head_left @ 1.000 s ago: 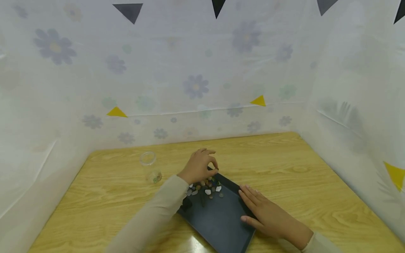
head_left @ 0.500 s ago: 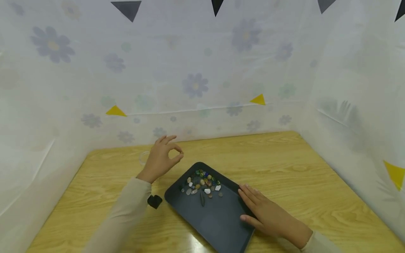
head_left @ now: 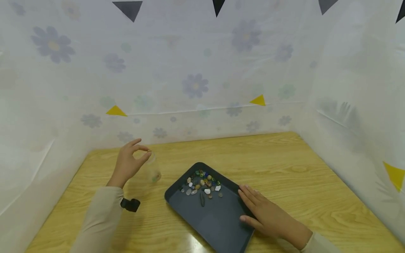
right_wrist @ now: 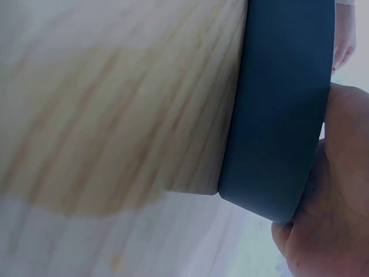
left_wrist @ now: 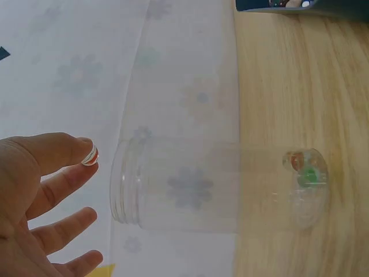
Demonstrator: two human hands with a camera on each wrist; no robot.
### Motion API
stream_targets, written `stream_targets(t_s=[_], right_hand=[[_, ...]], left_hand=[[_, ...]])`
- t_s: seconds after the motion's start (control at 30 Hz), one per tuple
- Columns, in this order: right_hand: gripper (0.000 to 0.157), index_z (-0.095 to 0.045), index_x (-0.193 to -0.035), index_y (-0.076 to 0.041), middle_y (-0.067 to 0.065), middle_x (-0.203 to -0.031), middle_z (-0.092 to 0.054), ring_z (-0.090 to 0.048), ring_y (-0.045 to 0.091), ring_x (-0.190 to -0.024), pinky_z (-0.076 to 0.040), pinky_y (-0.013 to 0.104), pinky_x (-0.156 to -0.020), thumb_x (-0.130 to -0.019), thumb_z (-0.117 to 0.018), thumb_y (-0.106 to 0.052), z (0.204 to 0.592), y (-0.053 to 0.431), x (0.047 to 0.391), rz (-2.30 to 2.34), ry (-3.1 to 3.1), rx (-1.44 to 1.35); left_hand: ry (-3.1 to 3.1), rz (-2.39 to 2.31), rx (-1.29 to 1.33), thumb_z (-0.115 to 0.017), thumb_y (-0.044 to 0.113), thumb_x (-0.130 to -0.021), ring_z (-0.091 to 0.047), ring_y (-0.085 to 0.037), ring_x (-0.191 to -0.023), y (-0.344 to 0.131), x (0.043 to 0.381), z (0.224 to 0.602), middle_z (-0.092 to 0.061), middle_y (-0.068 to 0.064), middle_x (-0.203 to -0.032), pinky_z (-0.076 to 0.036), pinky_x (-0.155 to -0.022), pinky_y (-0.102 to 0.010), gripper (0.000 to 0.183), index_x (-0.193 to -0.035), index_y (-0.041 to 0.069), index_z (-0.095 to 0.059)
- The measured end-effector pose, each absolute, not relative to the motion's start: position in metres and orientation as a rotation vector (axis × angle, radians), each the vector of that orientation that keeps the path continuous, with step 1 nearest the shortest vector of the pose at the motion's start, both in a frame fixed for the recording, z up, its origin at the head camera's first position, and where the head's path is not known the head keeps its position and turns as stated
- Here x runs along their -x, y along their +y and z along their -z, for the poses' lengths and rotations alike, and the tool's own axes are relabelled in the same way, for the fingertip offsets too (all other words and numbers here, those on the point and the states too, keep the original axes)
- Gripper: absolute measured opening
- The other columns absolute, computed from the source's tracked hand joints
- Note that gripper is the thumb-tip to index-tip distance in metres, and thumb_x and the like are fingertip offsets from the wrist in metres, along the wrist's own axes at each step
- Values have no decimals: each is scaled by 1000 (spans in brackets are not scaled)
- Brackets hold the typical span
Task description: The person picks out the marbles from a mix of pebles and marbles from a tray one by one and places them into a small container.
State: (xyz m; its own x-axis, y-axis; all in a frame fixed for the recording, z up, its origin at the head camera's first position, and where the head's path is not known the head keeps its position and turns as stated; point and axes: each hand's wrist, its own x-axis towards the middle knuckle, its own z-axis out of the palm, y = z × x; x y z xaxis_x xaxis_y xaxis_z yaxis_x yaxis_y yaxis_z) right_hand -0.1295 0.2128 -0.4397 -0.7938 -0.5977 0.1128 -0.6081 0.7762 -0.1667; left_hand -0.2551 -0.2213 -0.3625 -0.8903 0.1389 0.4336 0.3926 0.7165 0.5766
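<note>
My left hand point(head_left: 128, 162) pinches a small marble point(left_wrist: 91, 156), white and orange, between thumb and forefinger. The other fingers of that hand are spread in the left wrist view. The marble is held by the mouth of a clear jar point(left_wrist: 190, 186), which stands upright on the table. A few marbles, green and reddish, lie at the jar's bottom. My right hand point(head_left: 269, 216) rests on the right rim of a dark tray point(head_left: 218, 225), its fingers straight. Toward the tray's far corner lie several pebbles point(head_left: 207, 191) and coloured marbles point(head_left: 199, 173).
The wood-grained table point(head_left: 294, 168) is enclosed by a white flower-patterned cloth point(head_left: 196, 52) at the back and both sides. A black wrist camera point(head_left: 130, 205) sits on the left wrist. Yellow triangles point(head_left: 116, 111) mark the cloth.
My left hand has moved from above the tray's far corner leftward to the jar's mouth, still pinching the marble. The right hand and tray have stayed in place.
</note>
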Motion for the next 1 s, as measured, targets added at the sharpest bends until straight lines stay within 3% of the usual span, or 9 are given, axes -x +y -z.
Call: stream_targets(t_s=[0.27, 0.77, 1.0], right_hand=[[72, -29, -149, 0, 17, -156, -24, -24, 32, -143, 11, 13, -111, -99, -44, -50, 439, 214, 131, -300, -2915, -987], [73, -29, -149, 0, 17, -156, -24, -23, 31, -144, 10, 14, -111, -99, -41, -51, 434, 212, 129, -319, -2943, -970], [73, -29, -149, -1, 17, -156, -24, -22, 31, -144, 9, 15, -111, -99, -40, -53, 434, 212, 129, -312, -2948, -963]], left_hand=[[-2644, 1043, 291, -67, 21, -92, -33, -48, -132, -235, 252, 379, -42, -26, -143, -28, -103, -68, 26, -109, 1, -69], [-2771, 1203, 151, -58, 41, -95, -23, -43, -140, -237, 250, 378, -33, -18, -152, -24, -107, -66, 47, -122, 3, -62], [-2768, 1235, 150, -59, 36, -95, -23, -43, -140, -237, 250, 379, -34, -18, -151, -24, -107, -66, 42, -122, 4, -62]])
